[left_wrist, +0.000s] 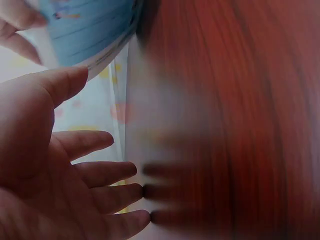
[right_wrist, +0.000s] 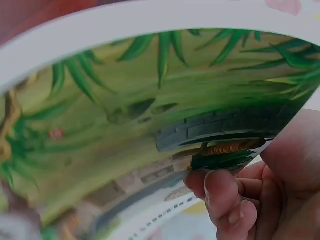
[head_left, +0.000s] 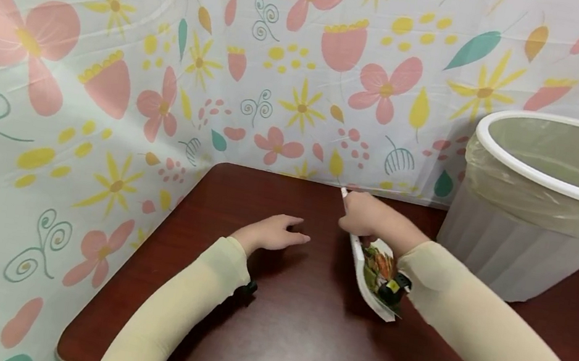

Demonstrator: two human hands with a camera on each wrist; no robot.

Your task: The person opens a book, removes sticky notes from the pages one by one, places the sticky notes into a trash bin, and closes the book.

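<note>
My right hand (head_left: 361, 217) grips a thin, softly bent picture book (head_left: 378, 270) near its far end, tilted over the table right of the middle. In the right wrist view a page of the picture book (right_wrist: 110, 115) shows painted green leaves and a stone well-like ring, white along its margin. The fingers (right_wrist: 222, 187) curl at its edge. Its other side, blue with lines of print, faces the left wrist camera. My left hand (head_left: 273, 232) hovers low over the table left of the book, fingers spread and holding nothing.
The dark red-brown table (head_left: 277, 341) has rounded corners at its left. A tall white bin (head_left: 504, 244) with a clear liner stands on the table's right side. Behind and to the left hangs a floral-patterned curtain (head_left: 242, 48), close along the table edge.
</note>
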